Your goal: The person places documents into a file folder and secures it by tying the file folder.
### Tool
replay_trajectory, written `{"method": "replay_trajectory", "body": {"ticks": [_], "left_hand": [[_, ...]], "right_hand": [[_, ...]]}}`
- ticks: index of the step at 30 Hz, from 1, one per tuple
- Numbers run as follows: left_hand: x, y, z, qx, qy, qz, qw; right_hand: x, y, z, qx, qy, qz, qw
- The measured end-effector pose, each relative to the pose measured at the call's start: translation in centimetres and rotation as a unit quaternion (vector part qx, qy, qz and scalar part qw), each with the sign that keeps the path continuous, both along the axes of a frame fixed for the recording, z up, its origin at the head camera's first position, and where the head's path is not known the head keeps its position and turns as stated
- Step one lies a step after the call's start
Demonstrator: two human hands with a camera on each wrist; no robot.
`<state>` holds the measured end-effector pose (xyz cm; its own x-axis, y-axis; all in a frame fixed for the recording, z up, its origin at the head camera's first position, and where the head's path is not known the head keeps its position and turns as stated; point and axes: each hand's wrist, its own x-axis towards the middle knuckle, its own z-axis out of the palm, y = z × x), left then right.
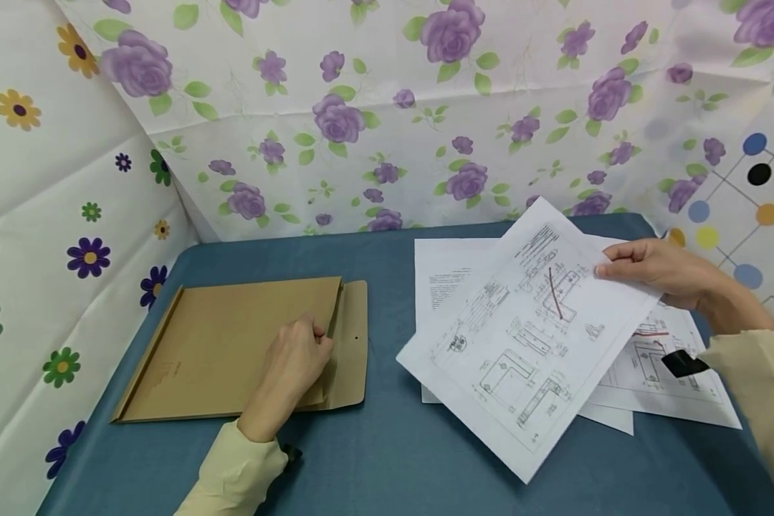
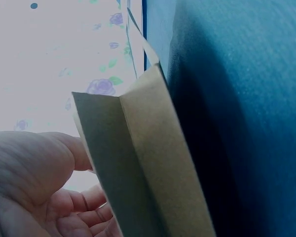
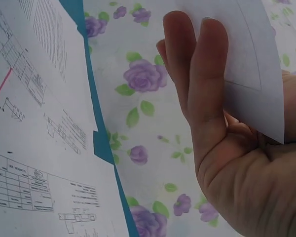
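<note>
A brown kraft-paper document envelope (image 1: 226,344) lies on the left half of the table, its end flap (image 1: 355,351) folded out to the right. My left hand (image 1: 297,355) pinches the envelope's upper layer at its mouth; in the left wrist view the lifted edge (image 2: 153,143) gapes beside the thumb. On the right, my right hand (image 1: 658,269) holds a white drawing sheet (image 1: 522,330) by its upper right edge, thumb on the printed face. The sheet is tilted and raised, with line drawings and a red stroke facing up. Seen from the right wrist, the fingers (image 3: 209,74) lie behind the paper.
Under the held sheet are other printed papers (image 1: 703,387), some with red marks, spread on the blue tablecloth (image 1: 387,459). Flower-patterned cloth (image 1: 387,72) hangs behind the table and along the left side; a dotted cloth (image 1: 748,215) hangs at right.
</note>
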<state>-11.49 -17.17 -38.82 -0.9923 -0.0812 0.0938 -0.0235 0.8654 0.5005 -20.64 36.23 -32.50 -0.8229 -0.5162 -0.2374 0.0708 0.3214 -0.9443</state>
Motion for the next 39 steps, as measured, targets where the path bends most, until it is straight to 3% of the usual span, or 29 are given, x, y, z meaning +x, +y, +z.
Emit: {"method": "replay_trajectory", "body": {"ticks": [7, 12, 19, 29, 39], "left_hand": [[-0.1, 0.0, 0.1, -0.005, 0.004, -0.001, 1.0], [-0.1, -0.1, 0.1, -0.007, 0.006, -0.001, 1.0], [-0.1, 0.0, 0.2, -0.007, 0.006, -0.002, 1.0], [-0.1, 0.0, 0.2, -0.009, 0.003, 0.001, 1.0], [0.0, 0.1, 0.1, -0.008, 0.002, 0.003, 1.0]], "right_hand": [[0.1, 0.0, -0.6, -0.002, -0.016, -0.085, 0.996], [0.0, 0.0, -1.3, -0.041, -0.036, -0.128, 0.99], [-0.1, -0.5, -2.3, -0.081, -0.047, -0.124, 0.988], [0.3, -2.2, -3.7, -0.044, -0.054, -0.126, 0.99], [0.6, -3.9, -4.6, -0.064, -0.078, -0.109, 0.989]]}}
